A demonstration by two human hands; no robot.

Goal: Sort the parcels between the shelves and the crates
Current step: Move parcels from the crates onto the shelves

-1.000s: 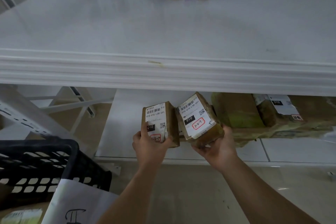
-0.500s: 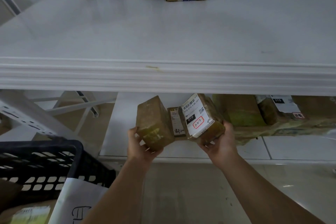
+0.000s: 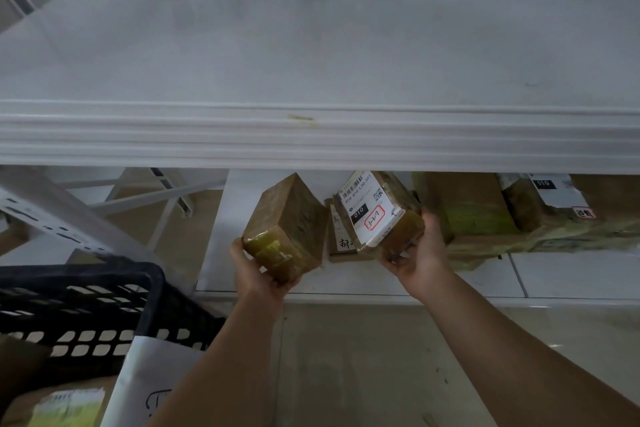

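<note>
- The left hand (image 3: pixel 258 272) grips a taped brown parcel (image 3: pixel 285 229) from below, fingers curled round its lower end; a second ago its white label faced the camera, and now only plain taped cardboard shows.
- The right hand (image 3: pixel 420 258) cups a second, labelled parcel (image 3: pixel 379 215), its sticker with a red-boxed handwritten code still turned upward, little shifted over the last second.
- Both parcels hang at the front of the lower shelf (image 3: pixel 346 286), just below the upper shelf's edge (image 3: pixel 311 139).
- A small box (image 3: pixel 337 232) stands on the lower shelf between them.
- The turned parcel suggests its label has been read; a destination, shelf or black crate (image 3: pixel 83 302) at lower left, is likely being settled.
</note>
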